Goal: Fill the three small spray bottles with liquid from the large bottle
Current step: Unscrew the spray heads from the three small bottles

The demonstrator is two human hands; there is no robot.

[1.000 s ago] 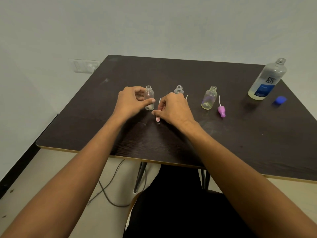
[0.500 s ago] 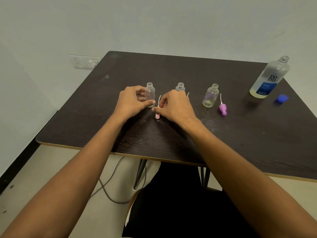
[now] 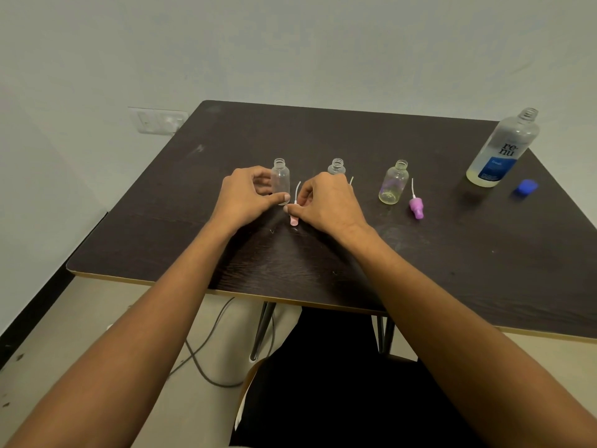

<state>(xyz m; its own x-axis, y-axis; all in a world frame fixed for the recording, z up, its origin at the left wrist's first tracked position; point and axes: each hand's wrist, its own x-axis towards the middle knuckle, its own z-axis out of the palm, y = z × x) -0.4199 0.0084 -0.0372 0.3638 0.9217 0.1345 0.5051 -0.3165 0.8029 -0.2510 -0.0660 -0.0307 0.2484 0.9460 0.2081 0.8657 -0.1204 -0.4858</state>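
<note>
Three small clear spray bottles stand uncapped in a row on the dark table (image 3: 452, 253). My left hand (image 3: 245, 197) grips the left bottle (image 3: 279, 179). My right hand (image 3: 326, 202) pinches a pink spray head (image 3: 294, 218) with a white tube, which lies beside that bottle. The middle bottle (image 3: 336, 166) is mostly hidden behind my right hand. The right bottle (image 3: 393, 185) stands free with a purple spray head (image 3: 416, 206) lying next to it. The large bottle (image 3: 502, 150) stands open at the far right with a little yellowish liquid at its bottom.
A blue cap (image 3: 526, 187) lies to the right of the large bottle. A wall socket (image 3: 158, 119) sits behind the table's left corner. Cables (image 3: 206, 350) run over the floor under the table. A dark chair seat (image 3: 323, 383) is below the front edge.
Both hands stay where they were on the left bottle and the pink spray head. The camera view has shifted slightly.
</note>
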